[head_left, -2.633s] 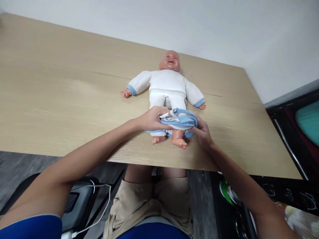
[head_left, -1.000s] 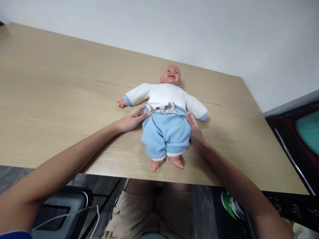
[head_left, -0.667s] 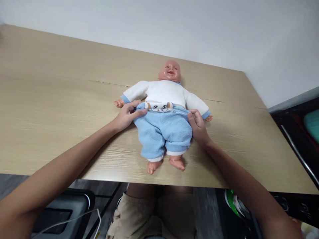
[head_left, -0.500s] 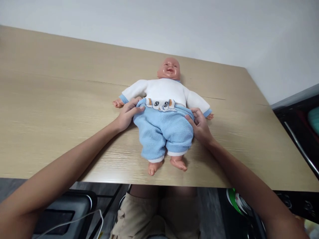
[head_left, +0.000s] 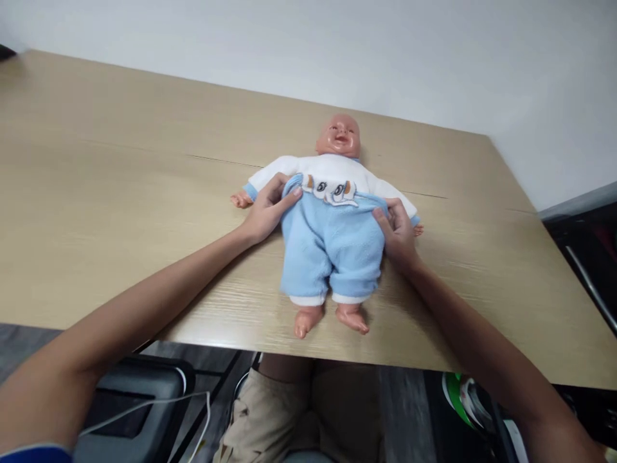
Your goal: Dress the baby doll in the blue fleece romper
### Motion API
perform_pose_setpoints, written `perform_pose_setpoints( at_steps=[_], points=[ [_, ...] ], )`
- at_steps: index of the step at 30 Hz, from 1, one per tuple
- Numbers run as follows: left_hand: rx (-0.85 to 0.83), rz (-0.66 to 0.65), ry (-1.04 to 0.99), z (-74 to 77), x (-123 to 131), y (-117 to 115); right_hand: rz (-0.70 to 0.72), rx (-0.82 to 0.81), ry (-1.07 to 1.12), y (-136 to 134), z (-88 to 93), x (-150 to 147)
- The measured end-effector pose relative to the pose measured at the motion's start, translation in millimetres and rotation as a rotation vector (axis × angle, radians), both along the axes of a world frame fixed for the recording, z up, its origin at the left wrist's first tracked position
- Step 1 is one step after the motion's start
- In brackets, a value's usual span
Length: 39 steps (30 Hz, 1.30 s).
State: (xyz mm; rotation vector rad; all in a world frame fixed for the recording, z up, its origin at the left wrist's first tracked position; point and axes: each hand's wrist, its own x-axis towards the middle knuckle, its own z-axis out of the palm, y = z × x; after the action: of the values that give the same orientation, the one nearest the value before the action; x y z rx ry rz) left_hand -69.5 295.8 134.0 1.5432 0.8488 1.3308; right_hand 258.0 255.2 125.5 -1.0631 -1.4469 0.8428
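Note:
A baby doll (head_left: 339, 136) lies on its back, its head toward the wall and its bare feet near the front edge. It wears a white top (head_left: 332, 166) with blue cuffs and light blue pants (head_left: 332, 238) with white hems. A cartoon face with two eyes shows at the waistband. My left hand (head_left: 272, 206) pinches the waistband at the doll's left-in-view side, thumb on top. At the opposite side my right hand (head_left: 398, 235) grips the waistband, its thumb over the blue cloth.
The wooden table (head_left: 120, 193) meets a pale wall at the back. Below its front edge are a dark grey case (head_left: 164, 411) with a white cable and, at the right, a green and white round item (head_left: 457, 399). Dark furniture stands at the far right.
Both hands have drawn the waistband higher up the doll's belly, and the pant legs look straighter. The whole view has shifted slightly, with the doll now further right.

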Motion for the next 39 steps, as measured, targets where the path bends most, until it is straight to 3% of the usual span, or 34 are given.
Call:
perform_pose_setpoints(
  at_steps=[6, 12, 17, 21, 27, 31, 35, 39],
  points=[
    [-0.183, -0.048, -0.123, 3.0, 11.2, 25.0, 0.000, -0.165, 0.099, 38.1, -10.9, -4.1],
    [-0.162, -0.142, -0.015, -1.7, -12.3, 21.9, 0.026, -0.165, -0.078, 27.3, -4.6, 5.5],
    [-0.272, -0.186, -0.174, -3.4, -6.0, 20.3, 0.105, -0.229, 0.158, 25.4, -0.9, -2.0],
    [-0.284, -0.260, -0.114, -3.8, -13.2, 24.6, 0.117, -0.230, 0.232, 27.2, -2.7, -4.9],
    [-0.199, -0.412, 0.146, 5.9, -52.9, 35.6, 0.229, -0.254, -0.077, 21.1, 10.8, 26.0],
    [-0.158, -0.512, 0.240, 17.7, -64.3, 35.6, 0.257, -0.225, -0.168, 18.2, 18.6, 38.7],
    [-0.128, -0.532, 0.308, 19.7, -60.2, 32.8, 0.199, -0.281, 0.024, 14.1, 14.0, 19.8],
    [-0.153, -0.433, 0.204, 4.3, -44.4, 30.9, 0.196, -0.325, 0.272, 10.3, 10.4, -4.4]
  ],
)
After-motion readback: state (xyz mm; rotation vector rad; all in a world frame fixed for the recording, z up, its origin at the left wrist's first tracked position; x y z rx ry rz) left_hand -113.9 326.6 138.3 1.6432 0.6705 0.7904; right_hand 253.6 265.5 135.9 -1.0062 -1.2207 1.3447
